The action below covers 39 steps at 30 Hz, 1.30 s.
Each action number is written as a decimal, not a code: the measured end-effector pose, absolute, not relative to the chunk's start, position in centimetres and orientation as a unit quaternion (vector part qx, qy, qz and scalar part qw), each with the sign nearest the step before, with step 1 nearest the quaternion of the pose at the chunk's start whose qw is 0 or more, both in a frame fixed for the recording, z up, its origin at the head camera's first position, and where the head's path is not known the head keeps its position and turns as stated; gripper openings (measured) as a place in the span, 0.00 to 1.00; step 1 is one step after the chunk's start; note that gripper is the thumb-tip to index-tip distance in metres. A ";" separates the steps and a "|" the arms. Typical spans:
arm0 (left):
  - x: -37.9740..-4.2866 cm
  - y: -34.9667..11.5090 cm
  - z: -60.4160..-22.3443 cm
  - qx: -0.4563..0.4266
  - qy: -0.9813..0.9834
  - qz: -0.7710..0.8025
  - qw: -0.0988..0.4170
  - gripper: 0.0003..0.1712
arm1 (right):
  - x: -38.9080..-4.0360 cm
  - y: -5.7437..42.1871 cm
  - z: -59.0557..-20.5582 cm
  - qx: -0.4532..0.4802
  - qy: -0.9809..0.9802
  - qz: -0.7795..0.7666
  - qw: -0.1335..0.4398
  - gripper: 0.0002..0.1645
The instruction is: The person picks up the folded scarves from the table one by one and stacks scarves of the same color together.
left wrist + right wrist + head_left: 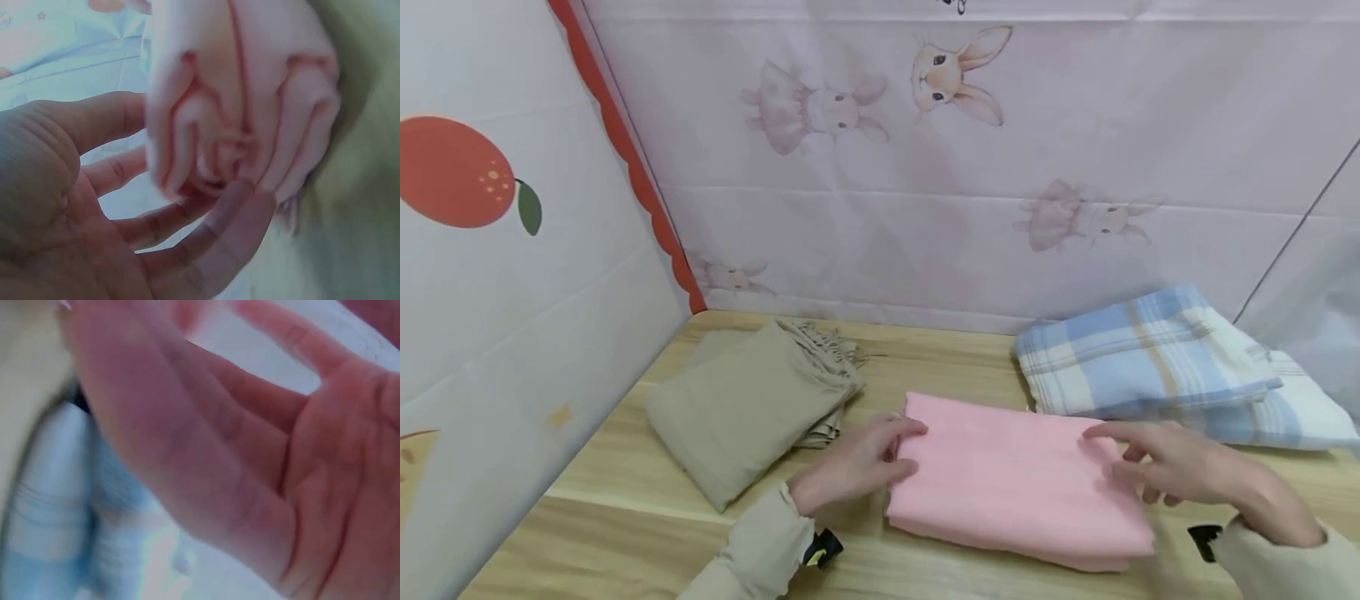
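Observation:
A folded pink cloth (1015,475) lies on the wooden table in front of me. At its left side is my left hand (868,462), its fingers loosely spread against the layered folds. Those gathered pink folds (244,94) fill the middle of the left wrist view, with the fingertips touching their lower part. By the cloth's right edge is my right hand (1187,462), index finger stretched to the top corner and the other fingers loosely bent. The right wrist view shows this hand (250,444) blurred, with only a trace of pink at the top.
A folded beige cloth (752,408) with a fringed edge lies at the left. Behind my right hand, a blue and white plaid cloth (1135,350) sits folded in a loose stack. A rabbit-printed backdrop (887,233) borders the back of the wooden table (617,533).

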<state>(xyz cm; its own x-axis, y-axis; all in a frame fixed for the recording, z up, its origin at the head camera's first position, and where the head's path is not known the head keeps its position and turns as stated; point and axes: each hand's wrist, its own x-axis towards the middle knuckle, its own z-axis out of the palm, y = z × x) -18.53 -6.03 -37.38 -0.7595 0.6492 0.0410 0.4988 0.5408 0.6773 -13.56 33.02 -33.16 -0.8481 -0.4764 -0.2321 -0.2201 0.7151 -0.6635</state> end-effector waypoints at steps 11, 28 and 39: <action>-18.9 -8.0 -35.6 0.271 0.904 0.325 0.051 0.20 | -18.0 28.0 -29.7 -0.273 0.932 -0.236 0.030 0.15; -19.3 -11.9 -35.0 0.211 0.927 0.308 -0.026 0.21 | -24.2 16.7 -28.2 -0.229 0.897 -0.370 0.081 0.24; -18.6 -15.0 -35.6 0.180 0.931 0.315 -0.037 0.18 | -26.0 12.0 -28.8 -0.219 0.882 -0.400 0.120 0.25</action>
